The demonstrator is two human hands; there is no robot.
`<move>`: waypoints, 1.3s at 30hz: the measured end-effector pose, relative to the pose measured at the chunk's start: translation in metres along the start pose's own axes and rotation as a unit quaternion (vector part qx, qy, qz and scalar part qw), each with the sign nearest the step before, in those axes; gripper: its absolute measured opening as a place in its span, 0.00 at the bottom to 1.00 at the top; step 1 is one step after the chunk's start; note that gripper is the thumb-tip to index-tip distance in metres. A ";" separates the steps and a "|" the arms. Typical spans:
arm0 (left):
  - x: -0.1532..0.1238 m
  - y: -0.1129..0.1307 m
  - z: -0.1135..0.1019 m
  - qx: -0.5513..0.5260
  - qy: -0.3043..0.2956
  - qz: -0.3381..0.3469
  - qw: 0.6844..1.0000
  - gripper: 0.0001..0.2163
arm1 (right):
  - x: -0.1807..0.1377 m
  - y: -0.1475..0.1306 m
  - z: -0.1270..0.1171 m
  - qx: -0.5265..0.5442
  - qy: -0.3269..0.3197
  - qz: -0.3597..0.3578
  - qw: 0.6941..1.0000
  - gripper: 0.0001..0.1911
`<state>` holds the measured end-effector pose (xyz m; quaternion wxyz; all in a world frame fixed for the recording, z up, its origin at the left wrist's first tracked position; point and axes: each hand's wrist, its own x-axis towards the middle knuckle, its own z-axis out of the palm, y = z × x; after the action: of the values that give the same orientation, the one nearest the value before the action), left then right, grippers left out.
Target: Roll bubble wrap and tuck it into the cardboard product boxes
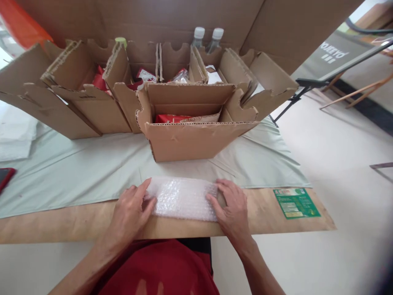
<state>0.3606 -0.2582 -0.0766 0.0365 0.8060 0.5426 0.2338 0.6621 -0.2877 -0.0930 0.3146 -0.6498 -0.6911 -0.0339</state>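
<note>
A flat, whitish piece of bubble wrap point(181, 199) lies near the table's front edge, partly on the cloth and partly on the brown board. My left hand point(132, 207) grips its left end, thumb on top and fingers at the far corner. At the right end, my right hand point(230, 205) holds it in the same way, with the thumb over the upper face. The undersides of both ends are hidden by my fingers. Just beyond stands an open cardboard box point(190, 141) with a red and beige packet point(187, 119) inside.
Behind it runs a row of open cardboard bins point(101, 110) holding packets. Two capped bottles point(215, 39) rise behind them. White sheets point(15, 131) and a red-edged phone-like object point(5, 178) lie left. A green label point(296, 203) lies right, near a folding chair point(331, 57).
</note>
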 end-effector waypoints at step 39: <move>0.098 -0.078 -0.039 -0.071 -0.063 -0.085 0.992 0.26 | 0.017 -0.139 0.019 0.348 -0.393 0.056 0.850 0.24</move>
<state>0.3073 -0.1470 -0.0330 0.1473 0.7656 0.5874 0.2169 0.5277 -0.2854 -0.0496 0.2236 -0.4946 -0.6861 0.4844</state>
